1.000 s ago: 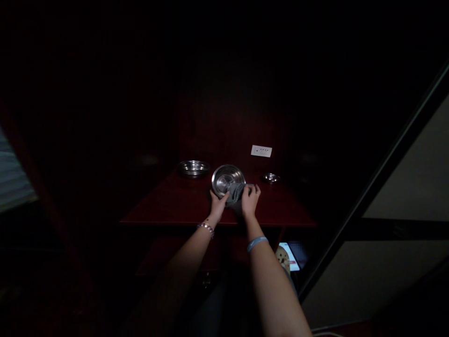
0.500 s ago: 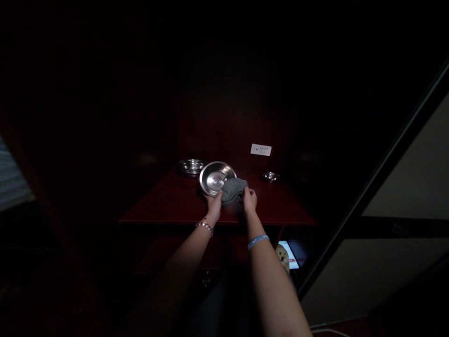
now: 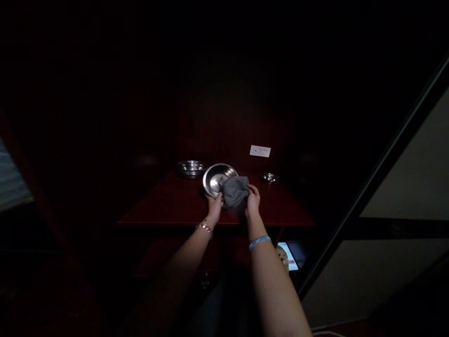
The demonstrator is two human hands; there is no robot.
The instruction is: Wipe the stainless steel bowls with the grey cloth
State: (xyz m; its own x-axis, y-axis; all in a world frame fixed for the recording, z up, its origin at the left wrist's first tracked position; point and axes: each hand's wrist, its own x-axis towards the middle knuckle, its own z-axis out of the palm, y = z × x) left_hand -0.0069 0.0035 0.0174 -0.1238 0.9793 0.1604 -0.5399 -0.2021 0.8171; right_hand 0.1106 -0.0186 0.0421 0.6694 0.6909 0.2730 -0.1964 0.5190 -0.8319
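My left hand [image 3: 214, 208] grips the near rim of a shiny steel bowl [image 3: 212, 180], which is tilted with its inside facing me. A grey cloth [image 3: 235, 191] hangs over the bowl's right side, covering part of its rim and inside. At the cloth's right edge, my right hand [image 3: 253, 200] is closed on it, with thumb and fingers pinching the fabric. The left fingers behind the bowl are hidden.
Behind on the left of the dark red desk [image 3: 157, 206] are stacked steel bowls [image 3: 191, 169]. A small steel dish [image 3: 269, 178] lies at the right, below a white wall socket [image 3: 260, 151]. A lit phone screen [image 3: 289, 255] shows beneath the desktop.
The bowl has shifted slightly right. The cloth has spread and now hangs more loosely over the bowl's right side, and my right hand has moved a little right with its edge.
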